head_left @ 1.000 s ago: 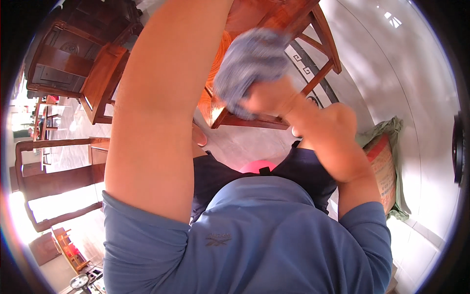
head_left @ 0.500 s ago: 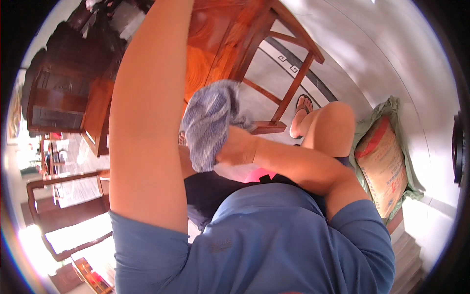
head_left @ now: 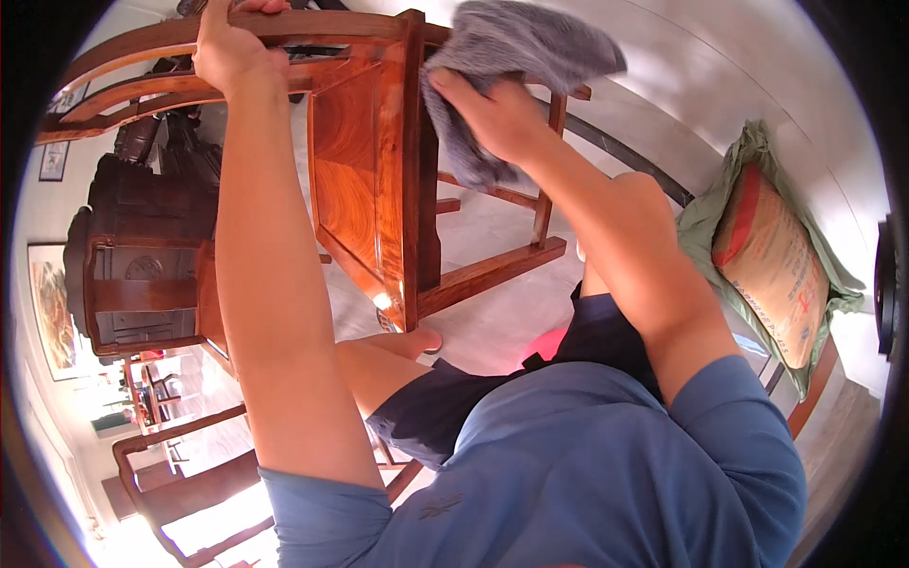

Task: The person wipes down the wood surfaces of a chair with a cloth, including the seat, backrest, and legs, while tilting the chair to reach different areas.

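Observation:
A reddish-brown wooden chair (head_left: 348, 166) is tilted over in front of me, its polished seat panel turned toward me and its legs pointing to the right. At the upper left, my left hand (head_left: 237, 52) is closed around the chair's curved rail, with the fingertips showing beyond the wood. My right hand (head_left: 497, 118) holds a grey-blue striped cloth (head_left: 530, 43), thumb on top, beside the seat's edge and over the legs. The cloth drapes above and below the hand and is slightly blurred. The fingers underneath it are hidden.
On the right, a full tan sack (head_left: 772, 260) in a green outer bag leans by the white wall. Another wooden chair (head_left: 180, 473) stands at lower left. Dark carved furniture (head_left: 142, 246) is behind my left arm. A pink object (head_left: 543, 350) shows by my lap.
My view has shifted, bringing the chair's rail and my left hand into sight. My right hand has moved up and right with the cloth, from in front of the seat to the legs' side.

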Motion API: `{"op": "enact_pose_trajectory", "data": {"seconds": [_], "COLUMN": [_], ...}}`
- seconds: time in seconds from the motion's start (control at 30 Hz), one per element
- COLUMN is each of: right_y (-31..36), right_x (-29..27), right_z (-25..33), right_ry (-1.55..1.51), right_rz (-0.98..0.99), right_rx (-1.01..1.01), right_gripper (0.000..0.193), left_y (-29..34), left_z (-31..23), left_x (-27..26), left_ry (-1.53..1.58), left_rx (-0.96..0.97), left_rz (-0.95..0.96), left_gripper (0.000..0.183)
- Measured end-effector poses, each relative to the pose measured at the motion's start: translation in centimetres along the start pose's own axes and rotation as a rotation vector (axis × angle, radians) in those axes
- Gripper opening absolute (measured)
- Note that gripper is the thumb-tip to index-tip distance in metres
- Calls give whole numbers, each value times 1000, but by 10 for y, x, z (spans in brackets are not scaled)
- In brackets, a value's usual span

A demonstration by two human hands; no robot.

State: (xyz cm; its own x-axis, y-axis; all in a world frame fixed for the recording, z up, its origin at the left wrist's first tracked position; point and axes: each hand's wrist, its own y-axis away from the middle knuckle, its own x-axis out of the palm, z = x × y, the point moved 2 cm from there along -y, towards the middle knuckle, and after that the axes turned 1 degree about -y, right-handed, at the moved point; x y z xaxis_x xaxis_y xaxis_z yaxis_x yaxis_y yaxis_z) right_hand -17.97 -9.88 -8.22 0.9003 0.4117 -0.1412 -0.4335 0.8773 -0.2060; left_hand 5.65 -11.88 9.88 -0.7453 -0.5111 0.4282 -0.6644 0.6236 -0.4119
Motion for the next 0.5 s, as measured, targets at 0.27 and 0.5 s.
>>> {"op": "enact_pose_trajectory", "data": {"seconds": [0.27,0.5], "right_y": [55,104], "right_x": [83,68], "right_z": [-37,-29], "right_ry": [-78,224], "right_rz": [-124,28], "right_rx": [-453,-763], "right_gripper": [35,36], "left_y": [28,11], "left_z": [-1,-10], "left_x": [6,-5], "left_ry": [-10,-22], "left_rx": [130,142], "left_rz": [-49,-38], "left_gripper": [16,19]}}
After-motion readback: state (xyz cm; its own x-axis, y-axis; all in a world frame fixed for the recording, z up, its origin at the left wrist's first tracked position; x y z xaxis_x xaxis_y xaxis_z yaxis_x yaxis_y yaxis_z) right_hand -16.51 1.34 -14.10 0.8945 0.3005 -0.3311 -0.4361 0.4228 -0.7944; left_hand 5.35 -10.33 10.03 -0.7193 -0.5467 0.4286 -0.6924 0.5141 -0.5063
